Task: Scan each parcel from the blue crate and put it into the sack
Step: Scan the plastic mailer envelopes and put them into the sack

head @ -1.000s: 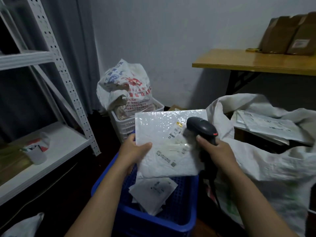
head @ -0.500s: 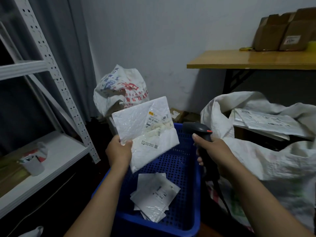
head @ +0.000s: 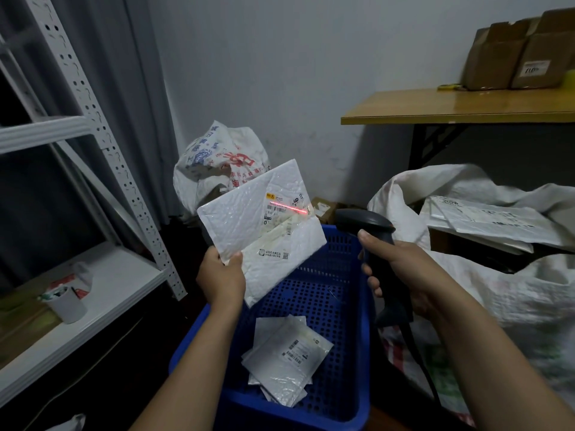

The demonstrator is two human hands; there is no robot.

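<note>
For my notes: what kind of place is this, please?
Probably a small parcel sorting room: a scanner is aimed at a white parcel, a woven sack holds parcels, and metal shelving stands beside.

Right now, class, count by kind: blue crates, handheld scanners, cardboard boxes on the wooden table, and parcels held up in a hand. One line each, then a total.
blue crate: 1
handheld scanner: 1
cardboard boxes on the wooden table: 2
parcel held up by the left hand: 1
Total: 5
</note>
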